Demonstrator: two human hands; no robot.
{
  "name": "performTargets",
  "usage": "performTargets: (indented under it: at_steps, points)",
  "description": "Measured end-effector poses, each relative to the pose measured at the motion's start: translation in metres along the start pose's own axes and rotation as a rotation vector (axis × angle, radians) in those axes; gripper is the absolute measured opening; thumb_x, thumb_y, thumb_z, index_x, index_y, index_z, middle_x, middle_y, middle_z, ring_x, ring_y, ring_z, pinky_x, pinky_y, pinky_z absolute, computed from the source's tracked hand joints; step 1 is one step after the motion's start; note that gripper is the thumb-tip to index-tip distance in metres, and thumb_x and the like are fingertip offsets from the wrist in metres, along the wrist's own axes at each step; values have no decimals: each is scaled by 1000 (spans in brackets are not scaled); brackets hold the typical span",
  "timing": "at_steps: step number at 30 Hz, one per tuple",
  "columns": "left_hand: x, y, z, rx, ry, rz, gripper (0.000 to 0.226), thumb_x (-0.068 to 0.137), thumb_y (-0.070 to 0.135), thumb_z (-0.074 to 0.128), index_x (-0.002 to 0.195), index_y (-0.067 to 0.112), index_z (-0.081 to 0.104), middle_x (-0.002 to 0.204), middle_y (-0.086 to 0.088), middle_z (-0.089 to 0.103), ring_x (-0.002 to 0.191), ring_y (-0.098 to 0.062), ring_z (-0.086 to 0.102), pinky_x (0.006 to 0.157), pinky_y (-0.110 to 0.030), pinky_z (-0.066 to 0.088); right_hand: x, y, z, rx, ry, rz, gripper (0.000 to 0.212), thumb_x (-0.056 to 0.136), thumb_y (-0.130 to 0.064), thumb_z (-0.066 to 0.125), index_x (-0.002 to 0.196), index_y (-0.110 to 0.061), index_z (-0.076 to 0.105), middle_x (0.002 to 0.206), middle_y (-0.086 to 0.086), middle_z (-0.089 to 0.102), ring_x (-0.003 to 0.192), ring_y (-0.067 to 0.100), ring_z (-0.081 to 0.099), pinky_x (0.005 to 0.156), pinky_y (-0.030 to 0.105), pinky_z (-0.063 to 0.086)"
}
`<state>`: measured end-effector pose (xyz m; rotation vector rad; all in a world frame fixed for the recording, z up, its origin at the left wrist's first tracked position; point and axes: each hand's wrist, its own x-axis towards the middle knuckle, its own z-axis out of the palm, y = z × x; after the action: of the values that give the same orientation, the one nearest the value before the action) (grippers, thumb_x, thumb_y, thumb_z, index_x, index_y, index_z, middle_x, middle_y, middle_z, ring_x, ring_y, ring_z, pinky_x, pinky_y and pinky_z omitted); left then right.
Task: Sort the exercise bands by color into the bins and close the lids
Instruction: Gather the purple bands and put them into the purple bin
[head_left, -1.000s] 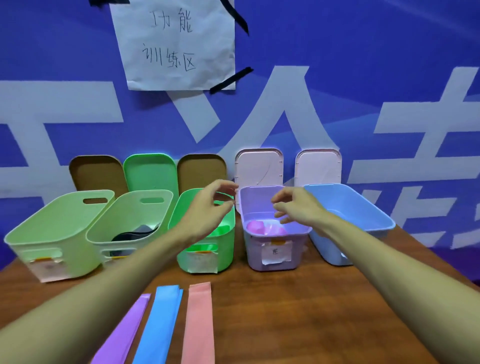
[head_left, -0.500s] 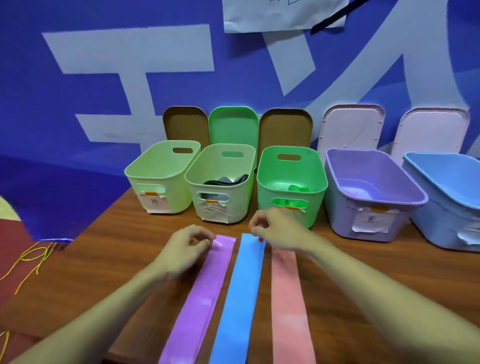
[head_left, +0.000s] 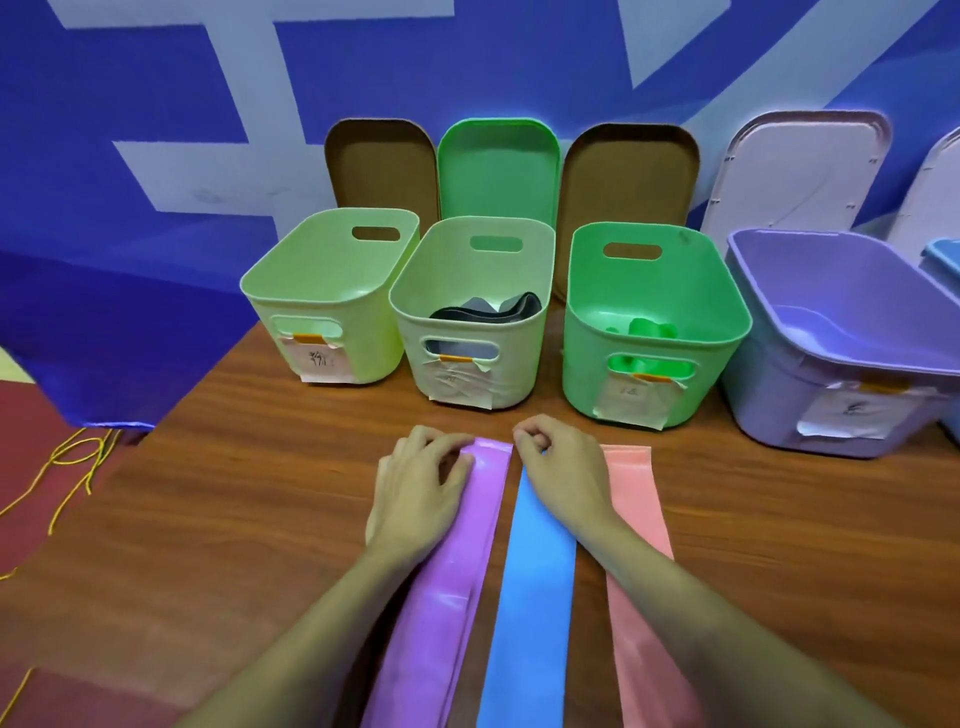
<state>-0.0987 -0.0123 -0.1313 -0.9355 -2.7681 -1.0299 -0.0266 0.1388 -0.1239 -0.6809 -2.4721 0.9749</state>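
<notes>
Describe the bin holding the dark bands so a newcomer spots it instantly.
Look at the wooden table before the blue wall. Counting from the left end of the row there, it is the second bin: pale cream-green, and the only one showing dark bands inside.

Body in view: two hands and two forearms, nothing else. Left hand (head_left: 421, 488) and right hand (head_left: 563, 478) bare. Left forearm (head_left: 322, 634) and right forearm (head_left: 727, 623) bare along the whole visible length, right to the near frame edge. Knuckle ridges show on both hands; nails too blurred to make out. Wide-angle view: forearms look broad at the near edge and narrow toward the far end.
</notes>
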Motion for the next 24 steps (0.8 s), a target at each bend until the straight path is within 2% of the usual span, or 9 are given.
performTargets:
  at_steps: [5, 9, 12, 15, 17, 20, 22, 24]
  points:
    - [-1, 0, -1, -105, 51, -8, 9, 87, 30, 62, 94, 36, 61, 94, 20, 55, 89, -5, 54, 85, -29, 37, -1, -4, 5, -89, -7, -14, 19, 90, -34, 52, 97, -30, 69, 79, -7, 56, 88, 19, 59, 70, 30, 40]
    - [-3, -1, -2, -251, 74, -38, 19, 83, 15, 64, 82, 32, 55, 85, 17, 61, 79, 0, 56, 80, -32, 45, 1, -11, 4, -111, -44, 68, 26, 92, -42, 50, 96, -28, 72, 96, -2, 69, 98, 23, 61, 73, 28, 40]
    - [-3, -4, -3, -352, 69, -87, 24, 84, 9, 60, 81, 31, 53, 78, 17, 62, 80, -5, 59, 77, -30, 46, 6, -17, 1, -60, -96, 164, 23, 87, -45, 57, 89, -27, 72, 96, -5, 72, 98, 22, 63, 73, 28, 43]
    - [-4, -4, -7, -425, 53, -93, 26, 83, 6, 63, 83, 31, 56, 78, 12, 64, 77, -5, 61, 76, -28, 47, 4, -25, 1, -176, -145, 149, 11, 81, -32, 61, 89, -27, 68, 98, -3, 71, 100, 22, 63, 74, 28, 44]
    - [-5, -1, -16, -509, 14, -142, 28, 85, 2, 62, 93, 29, 60, 75, 8, 62, 70, 0, 57, 74, -21, 45, 3, -33, -1, -246, -185, 135, 10, 82, -24, 59, 89, -25, 65, 104, 2, 69, 104, 27, 61, 77, 29, 45]
    - [-5, 2, -40, -582, 6, -197, 28, 90, 2, 57, 109, 21, 63, 77, 4, 59, 74, -7, 54, 73, -20, 47, 3, -47, -11, -343, -220, 84, 17, 81, -16, 55, 96, -19, 62, 110, 11, 66, 104, 34, 60, 80, 34, 47]
    - [-6, 8, -64, -592, 20, -164, 26, 90, -1, 55, 107, 16, 64, 80, 2, 60, 77, -10, 54, 72, -19, 46, 4, -57, -18, -333, -218, 35, 20, 82, -16, 52, 100, -14, 60, 110, 17, 65, 103, 37, 59, 79, 36, 47]
    - [-8, 17, -90, -635, 52, -147, 26, 89, -6, 53, 96, 15, 65, 77, 1, 58, 72, -9, 53, 67, -21, 46, 2, -71, -26, -266, -242, 4, 16, 83, -17, 50, 98, -12, 56, 105, 21, 65, 99, 38, 61, 78, 36, 48]
